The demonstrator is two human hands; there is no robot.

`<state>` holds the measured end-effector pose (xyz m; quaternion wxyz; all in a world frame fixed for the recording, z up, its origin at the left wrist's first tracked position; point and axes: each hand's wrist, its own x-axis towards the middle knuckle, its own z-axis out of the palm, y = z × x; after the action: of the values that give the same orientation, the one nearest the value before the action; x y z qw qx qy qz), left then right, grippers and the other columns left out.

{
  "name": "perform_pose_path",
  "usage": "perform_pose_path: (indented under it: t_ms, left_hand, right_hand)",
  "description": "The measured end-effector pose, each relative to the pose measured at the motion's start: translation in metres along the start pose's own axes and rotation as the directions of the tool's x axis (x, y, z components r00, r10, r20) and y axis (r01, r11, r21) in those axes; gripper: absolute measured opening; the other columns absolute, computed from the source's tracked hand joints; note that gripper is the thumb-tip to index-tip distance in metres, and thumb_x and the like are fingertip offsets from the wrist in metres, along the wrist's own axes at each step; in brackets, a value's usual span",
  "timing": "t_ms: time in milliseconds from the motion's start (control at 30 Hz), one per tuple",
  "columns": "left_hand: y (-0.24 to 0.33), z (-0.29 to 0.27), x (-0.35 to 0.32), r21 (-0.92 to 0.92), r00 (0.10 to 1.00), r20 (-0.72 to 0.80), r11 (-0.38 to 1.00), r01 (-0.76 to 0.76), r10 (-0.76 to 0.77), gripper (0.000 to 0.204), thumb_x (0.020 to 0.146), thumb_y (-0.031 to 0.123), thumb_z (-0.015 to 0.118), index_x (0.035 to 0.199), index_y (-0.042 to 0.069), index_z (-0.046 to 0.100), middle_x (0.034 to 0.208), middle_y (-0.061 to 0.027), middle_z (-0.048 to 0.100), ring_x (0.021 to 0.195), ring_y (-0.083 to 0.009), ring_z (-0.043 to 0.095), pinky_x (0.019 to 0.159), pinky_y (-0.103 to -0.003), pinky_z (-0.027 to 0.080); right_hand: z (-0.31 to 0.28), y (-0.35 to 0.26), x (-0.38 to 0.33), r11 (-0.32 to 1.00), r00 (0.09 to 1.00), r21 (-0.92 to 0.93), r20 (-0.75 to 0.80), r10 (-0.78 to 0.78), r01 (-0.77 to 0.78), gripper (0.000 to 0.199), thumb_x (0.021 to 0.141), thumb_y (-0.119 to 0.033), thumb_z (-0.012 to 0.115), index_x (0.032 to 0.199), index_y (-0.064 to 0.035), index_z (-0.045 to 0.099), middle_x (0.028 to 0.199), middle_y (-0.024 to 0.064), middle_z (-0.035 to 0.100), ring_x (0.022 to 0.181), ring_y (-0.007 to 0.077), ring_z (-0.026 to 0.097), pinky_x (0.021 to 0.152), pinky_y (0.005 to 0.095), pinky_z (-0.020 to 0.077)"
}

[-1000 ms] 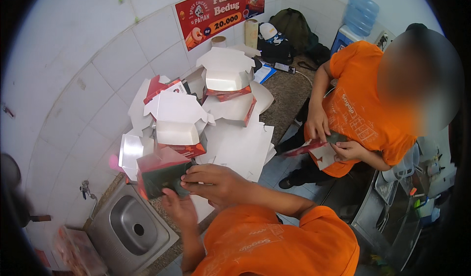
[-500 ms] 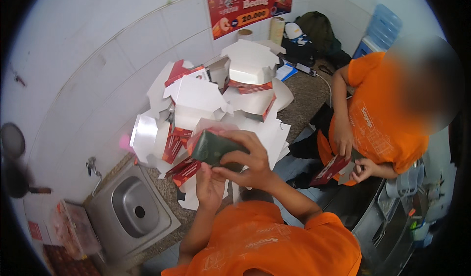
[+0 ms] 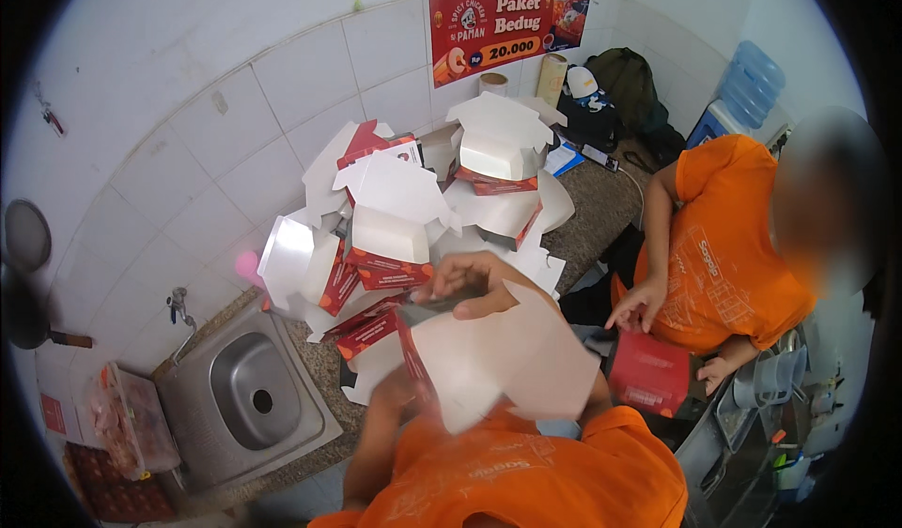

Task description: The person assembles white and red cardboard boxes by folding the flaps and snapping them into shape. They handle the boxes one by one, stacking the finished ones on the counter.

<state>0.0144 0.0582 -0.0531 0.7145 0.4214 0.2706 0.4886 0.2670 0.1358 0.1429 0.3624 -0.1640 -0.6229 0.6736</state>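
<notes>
Cardboard fills the head view: a flat box blank (image 3: 498,359), white inside with a red printed edge, is held up close over the person's orange shirt (image 3: 526,481). Right hand (image 3: 474,284) is curled over the blank's top edge, fingers closed on it and thumb tucked under, seemingly to steady the panel for bending. Left hand (image 3: 404,392) lies mostly behind the blank's red edge; its fingers are hidden, so their grip cannot be told, though it seems to prop the lower side. Just beyond the right fingers rises a pile of folded boxes (image 3: 395,227), open and nested on the counter (image 3: 601,209) against the tiled wall. Left of the left hand sits a steel sink (image 3: 249,401). Right of the fingers, well apart, a co-worker's hand (image 3: 639,304) hovers above a red box (image 3: 650,374).
</notes>
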Motion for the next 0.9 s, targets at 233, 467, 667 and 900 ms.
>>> perform_pose_path:
  t_ms: [233,467,667,900]
  left_hand:
    - [-0.007,-0.02,-0.019,-0.24,0.982,0.108,0.963,-0.125,0.155,0.063,0.077,0.008,0.079,0.135,0.004,0.054,0.12,-0.0061,0.064,0.106,-0.0181,0.064,0.09,-0.034,0.053]
    - [0.031,0.018,-0.023,-0.127,0.988,-0.146,0.99,-0.068,0.049,0.07,0.075,0.006,0.079,0.139,0.003,0.052,0.118,-0.0105,0.066,0.106,-0.0212,0.065,0.089,-0.035,0.054]
    - [-0.001,0.046,0.012,-0.454,0.903,-0.339,0.795,-0.402,0.264,0.062,0.083,0.017,0.073,0.138,0.003,0.05,0.119,-0.0112,0.064,0.106,-0.0236,0.064,0.09,-0.037,0.053]
    - [0.064,0.064,0.015,-0.352,0.681,-0.507,0.595,-0.723,0.528,0.058,0.095,0.039,0.06,0.139,0.003,0.047,0.122,-0.012,0.062,0.11,-0.0267,0.063,0.094,-0.043,0.052]
  right_hand:
    - [-0.049,0.137,-0.08,0.989,0.883,0.026,-0.448,0.141,-0.145,0.068,0.103,-0.05,0.05,0.149,-0.0009,0.04,0.146,0.0156,0.051,0.133,0.024,0.051,0.114,0.0367,0.0373]
    - [0.018,0.062,-0.05,0.92,0.763,-0.365,-0.632,-0.134,-0.142,0.057,0.103,-0.021,0.059,0.149,0.0019,0.035,0.135,0.017,0.057,0.121,0.0185,0.055,0.102,0.0319,0.0447]
    - [0.036,0.083,-0.02,0.981,0.796,-0.028,-0.589,0.138,-0.191,0.048,0.103,-0.012,0.059,0.147,-0.0066,0.04,0.101,0.0051,0.07,0.09,0.0097,0.064,0.079,0.0199,0.0502]
    - [0.05,0.117,-0.022,0.994,0.774,0.051,-0.632,-0.041,0.094,0.083,0.1,-0.06,0.046,0.16,-0.0111,0.014,0.156,0.0165,0.031,0.139,0.0274,0.038,0.115,0.0437,0.0325]
